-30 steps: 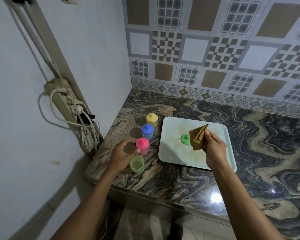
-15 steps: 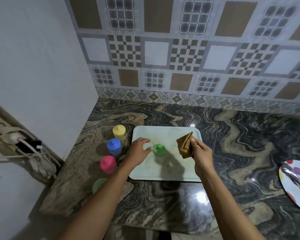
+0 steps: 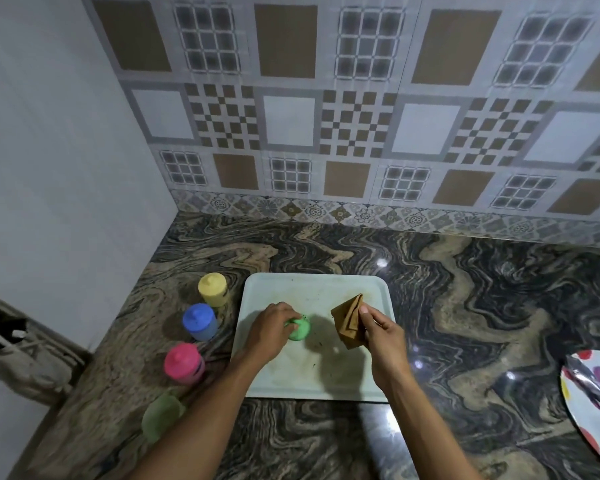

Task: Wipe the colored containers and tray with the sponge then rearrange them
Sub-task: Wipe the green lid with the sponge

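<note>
A pale tray (image 3: 326, 289) lies on the marble counter. On it sits a green lid (image 3: 300, 330), and my left hand (image 3: 271, 329) is closed around its left side. My right hand (image 3: 381, 332) holds a folded brown sponge cloth (image 3: 349, 320) above the tray's right half. Left of the tray stand a yellow container (image 3: 212, 289), a blue container (image 3: 199, 321) and a pink container (image 3: 183, 363) in a row. A lidless green cup (image 3: 161, 415) stands nearest the counter's front edge, partly behind my left forearm.
A white plate with coloured dots (image 3: 594, 407) carrying a metal utensil sits at the right edge. The white side wall is close on the left, the tiled wall (image 3: 326, 116) behind. Cables on a wall mount (image 3: 11, 341) hang at far left.
My left hand left the green cup, crossed onto the tray and closed on the green lid. The view swung right, bringing the dotted plate into sight. My right hand still holds the cloth.
</note>
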